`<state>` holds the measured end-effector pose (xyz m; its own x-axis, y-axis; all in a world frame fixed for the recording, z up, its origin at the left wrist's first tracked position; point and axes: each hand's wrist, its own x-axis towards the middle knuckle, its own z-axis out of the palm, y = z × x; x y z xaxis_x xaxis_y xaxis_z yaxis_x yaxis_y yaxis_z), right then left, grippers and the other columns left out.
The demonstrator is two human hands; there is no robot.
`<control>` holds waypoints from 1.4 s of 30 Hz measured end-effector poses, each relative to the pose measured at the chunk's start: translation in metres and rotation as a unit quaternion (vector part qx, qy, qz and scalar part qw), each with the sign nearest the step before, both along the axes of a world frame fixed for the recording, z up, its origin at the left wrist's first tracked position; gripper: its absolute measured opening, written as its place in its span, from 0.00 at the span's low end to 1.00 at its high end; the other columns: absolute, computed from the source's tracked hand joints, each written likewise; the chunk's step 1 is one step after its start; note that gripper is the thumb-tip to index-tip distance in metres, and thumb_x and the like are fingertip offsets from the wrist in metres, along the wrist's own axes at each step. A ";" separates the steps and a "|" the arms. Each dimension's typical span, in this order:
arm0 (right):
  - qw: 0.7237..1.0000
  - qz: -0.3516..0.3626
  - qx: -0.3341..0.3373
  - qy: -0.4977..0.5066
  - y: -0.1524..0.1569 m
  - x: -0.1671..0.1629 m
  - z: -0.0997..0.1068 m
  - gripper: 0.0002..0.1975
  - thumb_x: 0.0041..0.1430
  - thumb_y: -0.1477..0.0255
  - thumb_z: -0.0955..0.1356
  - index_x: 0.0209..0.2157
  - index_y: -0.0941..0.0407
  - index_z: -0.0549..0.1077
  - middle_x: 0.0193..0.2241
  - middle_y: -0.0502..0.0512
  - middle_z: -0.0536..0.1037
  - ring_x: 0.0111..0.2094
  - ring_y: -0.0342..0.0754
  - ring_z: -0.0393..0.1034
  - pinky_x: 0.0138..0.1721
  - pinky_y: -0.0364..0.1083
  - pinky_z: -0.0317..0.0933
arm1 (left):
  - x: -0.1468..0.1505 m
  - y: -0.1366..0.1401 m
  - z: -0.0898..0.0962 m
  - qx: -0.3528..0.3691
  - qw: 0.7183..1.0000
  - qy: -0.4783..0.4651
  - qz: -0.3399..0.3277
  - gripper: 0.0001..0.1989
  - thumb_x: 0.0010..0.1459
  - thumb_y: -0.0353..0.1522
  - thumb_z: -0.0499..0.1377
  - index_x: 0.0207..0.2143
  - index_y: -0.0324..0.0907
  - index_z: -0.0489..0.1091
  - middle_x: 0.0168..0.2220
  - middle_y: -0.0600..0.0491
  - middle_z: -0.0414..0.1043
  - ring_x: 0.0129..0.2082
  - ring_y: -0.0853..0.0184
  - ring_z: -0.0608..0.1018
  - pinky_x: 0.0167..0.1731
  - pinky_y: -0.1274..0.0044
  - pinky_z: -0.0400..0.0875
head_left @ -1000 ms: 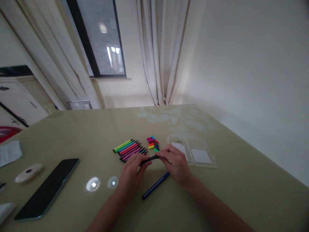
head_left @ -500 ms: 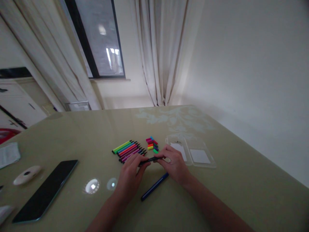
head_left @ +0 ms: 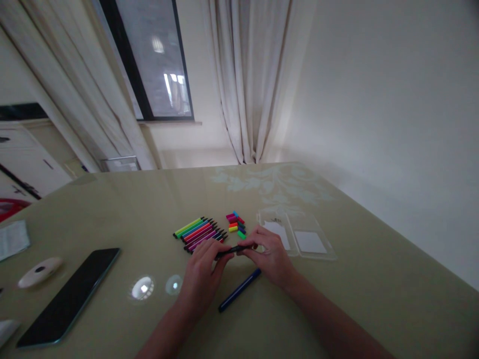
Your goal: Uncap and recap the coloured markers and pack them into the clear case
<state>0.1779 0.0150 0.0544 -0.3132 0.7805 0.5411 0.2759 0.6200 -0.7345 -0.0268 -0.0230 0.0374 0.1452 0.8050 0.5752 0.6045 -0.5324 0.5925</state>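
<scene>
Between my two hands is a dark marker pen (head_left: 232,250). The fingers of my left hand (head_left: 204,262) pinch its left part, while my right hand (head_left: 270,253) pinches its right end, where the fingers hide the tip. Just beyond my left hand lies a row of uncapped markers (head_left: 200,232) in several colours, tips pointing away to the right. Loose coloured caps (head_left: 234,225) form a small pile to the right of that row. A dark blue marker (head_left: 239,290) with its cap on rests on the table below my hands.
A clear plastic case (head_left: 330,251) lies opened flat with white cards inside, right behind my right hand. On the left are a dark tablet (head_left: 71,299), a white oval object (head_left: 40,272) and a pale cloth or tissue (head_left: 14,240). The glossy table (head_left: 374,294) meets a wall at right.
Both hands stay nearly in place, still holding the dark marker. A little more of it shows between the fingers. The view has shifted very slightly.
</scene>
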 end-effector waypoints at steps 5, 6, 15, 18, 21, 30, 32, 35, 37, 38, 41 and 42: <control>0.997 -0.002 -0.002 -0.079 0.003 0.004 0.001 0.02 0.62 0.72 0.75 0.37 0.52 0.84 0.31 0.51 0.77 0.33 0.46 0.74 0.36 0.43 0.67 | -0.002 0.000 -0.002 -0.076 0.997 0.017 -0.006 0.05 0.68 0.36 0.60 0.42 0.46 0.74 0.38 0.51 0.77 0.39 0.61 0.78 0.40 0.71 0.72; 0.994 0.002 -0.001 -0.108 0.004 0.006 0.001 0.02 0.62 0.71 0.75 0.37 0.52 0.83 0.32 0.51 0.78 0.35 0.46 0.75 0.38 0.43 0.67 | -0.002 0.000 -0.002 -0.096 0.995 0.029 -0.012 0.05 0.68 0.36 0.59 0.42 0.47 0.74 0.38 0.52 0.77 0.39 0.61 0.79 0.40 0.71 0.73; 0.968 -0.098 0.076 -0.217 0.014 0.009 -0.006 0.08 0.71 0.70 0.68 0.41 0.53 0.81 0.38 0.54 0.80 0.41 0.50 0.73 0.45 0.48 0.65 | 0.008 -0.004 -0.005 -0.145 0.983 0.107 -0.029 0.05 0.62 0.32 0.62 0.32 0.45 0.73 0.34 0.52 0.76 0.34 0.62 0.78 0.33 0.74 0.70; 0.945 -0.115 0.108 -0.287 0.015 0.006 -0.011 0.07 0.70 0.72 0.68 0.41 0.53 0.81 0.38 0.55 0.80 0.40 0.51 0.72 0.43 0.49 0.64 | 0.011 -0.005 -0.007 -0.157 0.980 0.113 -0.048 0.05 0.62 0.32 0.63 0.31 0.45 0.74 0.33 0.53 0.75 0.32 0.64 0.77 0.30 0.77 0.68; 0.930 -0.129 0.124 -0.321 0.016 0.004 -0.016 0.07 0.70 0.74 0.68 0.44 0.53 0.80 0.41 0.56 0.81 0.43 0.53 0.72 0.45 0.51 0.63 | 0.013 -0.006 -0.007 -0.175 0.976 0.119 -0.055 0.05 0.62 0.33 0.63 0.31 0.46 0.75 0.34 0.54 0.75 0.32 0.65 0.77 0.29 0.78 0.67; 0.898 -0.181 0.125 -0.381 0.023 0.001 -0.023 0.16 0.68 0.73 0.68 0.56 0.52 0.76 0.57 0.61 0.77 0.55 0.61 0.69 0.54 0.58 0.61 | -0.006 0.008 -0.008 -0.114 0.985 0.114 0.056 0.09 0.68 0.34 0.57 0.33 0.46 0.74 0.35 0.52 0.76 0.35 0.61 0.78 0.36 0.73 0.70; 0.894 -0.186 0.119 -0.389 0.024 0.001 -0.023 0.13 0.68 0.74 0.69 0.52 0.53 0.77 0.56 0.61 0.78 0.54 0.60 0.70 0.53 0.58 0.60 | -0.017 0.013 -0.009 -0.091 0.982 0.116 0.121 0.08 0.68 0.34 0.56 0.37 0.45 0.74 0.38 0.50 0.77 0.38 0.59 0.79 0.36 0.71 0.71; 0.888 -0.207 0.111 -0.396 0.025 0.001 -0.023 0.07 0.68 0.74 0.69 0.46 0.53 0.78 0.53 0.60 0.80 0.53 0.59 0.70 0.54 0.57 0.59 | -0.027 0.018 -0.010 -0.097 0.970 0.140 0.172 0.09 0.68 0.33 0.54 0.38 0.45 0.75 0.41 0.48 0.77 0.41 0.56 0.79 0.40 0.68 0.72; 0.882 -0.225 0.092 -0.403 0.025 0.001 -0.021 0.06 0.68 0.74 0.69 0.44 0.54 0.78 0.51 0.60 0.80 0.53 0.58 0.70 0.54 0.55 0.59 | -0.029 0.019 -0.009 -0.131 0.962 0.157 0.181 0.10 0.68 0.33 0.53 0.38 0.44 0.75 0.42 0.47 0.77 0.43 0.56 0.78 0.43 0.67 0.72; 0.880 -0.232 0.079 -0.407 0.025 0.001 -0.020 0.06 0.68 0.73 0.69 0.45 0.55 0.78 0.51 0.61 0.80 0.52 0.58 0.70 0.53 0.55 0.58 | -0.028 0.020 -0.008 -0.151 0.958 0.162 0.181 0.11 0.69 0.33 0.53 0.39 0.44 0.75 0.43 0.47 0.77 0.44 0.56 0.78 0.45 0.67 0.71; 0.875 -0.250 0.049 -0.412 0.025 0.000 -0.018 0.07 0.68 0.70 0.69 0.45 0.56 0.77 0.50 0.61 0.79 0.52 0.58 0.69 0.53 0.54 0.58 | -0.026 0.020 -0.005 -0.201 0.947 0.172 0.180 0.13 0.69 0.33 0.52 0.41 0.44 0.77 0.46 0.47 0.76 0.46 0.56 0.78 0.47 0.67 0.71; 0.874 -0.255 0.044 -0.411 0.025 -0.001 -0.017 0.07 0.68 0.69 0.70 0.45 0.56 0.77 0.50 0.61 0.79 0.53 0.58 0.69 0.53 0.54 0.58 | -0.026 0.020 -0.003 -0.212 0.945 0.175 0.176 0.13 0.69 0.34 0.52 0.41 0.44 0.78 0.46 0.47 0.76 0.46 0.56 0.78 0.47 0.67 0.70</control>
<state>0.1774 0.0400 0.0370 -0.2472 0.8991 0.3613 0.9454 0.3055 -0.1133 -0.0528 -0.0030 0.0341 -0.0532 0.9862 0.1566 0.8981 -0.0213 0.4393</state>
